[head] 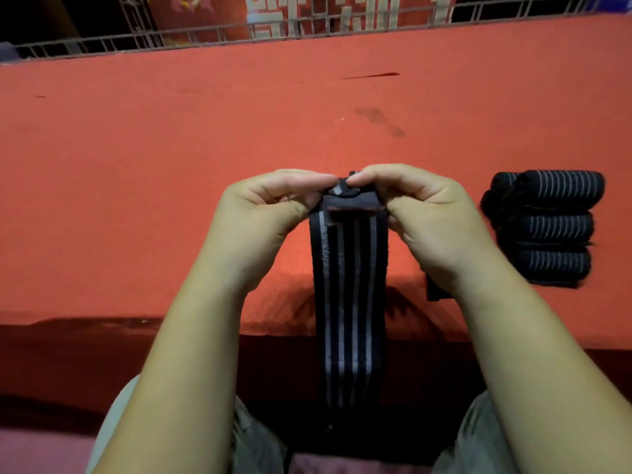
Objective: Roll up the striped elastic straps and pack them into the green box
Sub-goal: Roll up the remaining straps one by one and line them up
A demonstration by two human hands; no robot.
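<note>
A black elastic strap with grey stripes (349, 295) hangs from my two hands down over the table's front edge toward my lap. My left hand (260, 210) pinches its top end from the left. My right hand (420, 213) pinches the same end from the right, where the strap's tip is folded into a small first turn. Three rolled striped straps (554, 227) lie stacked side by side on the table at the right, apart from my hands. No green box is in view.
The table is covered in red cloth (205, 148), with its front edge (136, 323) near my knees. A metal wire rack (273, 29) runs along the far side. A dark strap piece (437, 292) lies under my right wrist.
</note>
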